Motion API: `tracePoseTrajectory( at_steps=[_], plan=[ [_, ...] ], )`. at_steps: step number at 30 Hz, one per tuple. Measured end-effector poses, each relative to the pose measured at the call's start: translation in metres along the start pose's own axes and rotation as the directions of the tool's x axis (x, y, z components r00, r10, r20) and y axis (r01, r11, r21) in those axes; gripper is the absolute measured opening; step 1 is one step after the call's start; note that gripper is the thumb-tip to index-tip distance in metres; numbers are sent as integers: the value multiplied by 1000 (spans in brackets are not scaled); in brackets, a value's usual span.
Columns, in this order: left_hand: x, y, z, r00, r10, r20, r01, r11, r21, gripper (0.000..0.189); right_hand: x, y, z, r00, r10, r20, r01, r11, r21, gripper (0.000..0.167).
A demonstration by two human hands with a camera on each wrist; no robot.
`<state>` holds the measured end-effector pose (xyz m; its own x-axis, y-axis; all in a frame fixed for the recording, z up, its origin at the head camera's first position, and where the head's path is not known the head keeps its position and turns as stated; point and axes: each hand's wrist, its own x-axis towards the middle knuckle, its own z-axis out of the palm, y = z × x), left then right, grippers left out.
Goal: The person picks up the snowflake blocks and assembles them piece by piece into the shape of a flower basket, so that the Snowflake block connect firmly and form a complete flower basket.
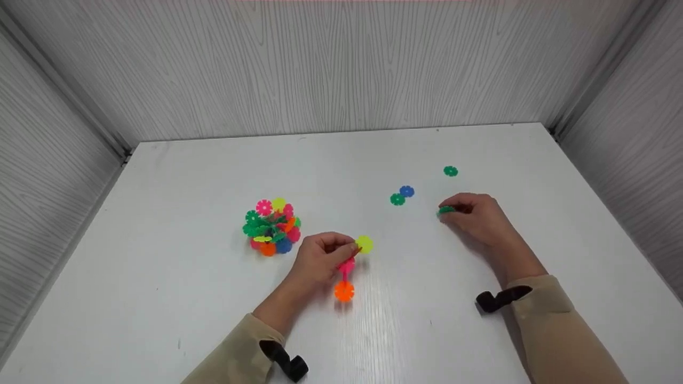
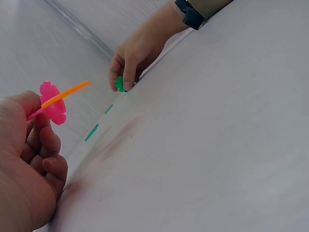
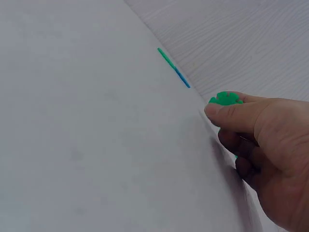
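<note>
Between thumb and fingers my left hand (image 1: 322, 258) pinches a small chain of notched plastic discs. A yellow disc (image 1: 365, 244) sticks out past the fingertips, pink discs (image 1: 347, 265) hang below them, and an orange disc (image 1: 344, 292) is at the bottom end. In the left wrist view the orange disc (image 2: 67, 93) is seen edge-on, slotted into a pink one (image 2: 58, 117). My right hand (image 1: 480, 218), apart on the right, pinches a single green disc (image 1: 446, 210) by its edge. That green disc (image 3: 225, 98) shows above the thumb in the right wrist view.
A ball-like cluster of joined, many-coloured discs (image 1: 272, 228) sits left of my left hand. Beyond the hands, a green disc (image 1: 397, 199) and a blue disc (image 1: 407, 191) lie together, with another green disc (image 1: 451, 171) farther right. Pale panels (image 1: 341, 69) enclose the white table (image 1: 160, 298).
</note>
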<state>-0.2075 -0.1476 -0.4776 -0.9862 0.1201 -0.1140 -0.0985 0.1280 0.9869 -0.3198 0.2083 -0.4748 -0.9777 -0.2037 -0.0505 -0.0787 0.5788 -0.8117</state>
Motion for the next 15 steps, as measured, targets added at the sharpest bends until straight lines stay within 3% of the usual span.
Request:
tracePoseTrajectory(
  at_steps=[3, 6, 10, 15],
  plan=[
    [-1, 0, 0, 1000, -8, -13, 8, 1000, -5, 17, -3, -13, 12, 999, -20, 25, 19, 999, 43, 16],
    [-1, 1, 1, 1000, -19, -23, 18, 1000, -21, 17, -8, -28, 29, 993, -89, 82, 83, 994, 70, 15],
    [0, 2, 2, 998, -45, -36, 43, 998, -50, 17, -16, -50, 54, 962, -198, 189, 177, 976, 124, 17],
    [-1, 3, 3, 996, -65, -56, 60, 995, -78, 17, -30, -72, 77, 927, -263, 266, 193, 945, 263, 22]
  ],
)
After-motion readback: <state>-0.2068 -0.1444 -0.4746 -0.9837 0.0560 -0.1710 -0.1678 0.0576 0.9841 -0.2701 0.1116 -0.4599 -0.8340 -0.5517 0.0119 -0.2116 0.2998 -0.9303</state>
